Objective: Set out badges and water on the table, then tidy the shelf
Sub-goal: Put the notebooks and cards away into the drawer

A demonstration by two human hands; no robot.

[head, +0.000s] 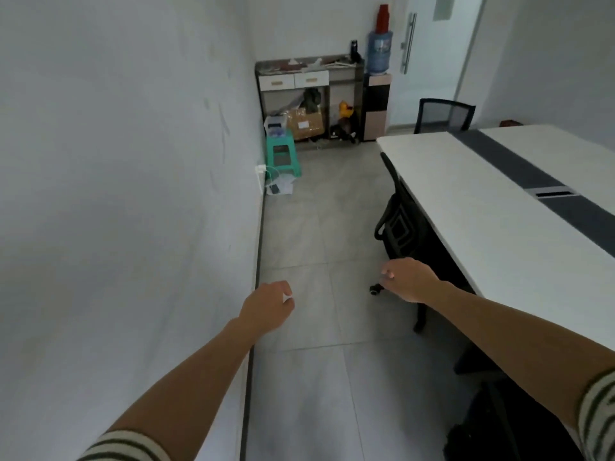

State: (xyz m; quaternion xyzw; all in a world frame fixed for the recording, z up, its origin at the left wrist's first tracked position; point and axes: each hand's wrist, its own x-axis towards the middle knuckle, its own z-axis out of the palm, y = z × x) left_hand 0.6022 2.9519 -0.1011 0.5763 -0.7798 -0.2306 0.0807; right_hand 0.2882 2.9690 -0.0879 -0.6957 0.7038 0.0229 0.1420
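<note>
Both arms reach out over the grey floor, left hand (pixel 268 307) and right hand (pixel 410 278) loosely curled and holding nothing, with the white table (pixel 472 207) on the right.

matt white table (pixel 492 207), green plastic stool (pixel 283 154), cardboard box (pixel 307 123)

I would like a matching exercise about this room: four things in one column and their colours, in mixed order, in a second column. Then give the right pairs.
Things:
1. stool
2. stack of cups
3. water jug
4. cardboard box

Colours:
A. blue
B. brown
C. green
D. red

Right pairs: 1-C; 2-D; 3-A; 4-B
</note>
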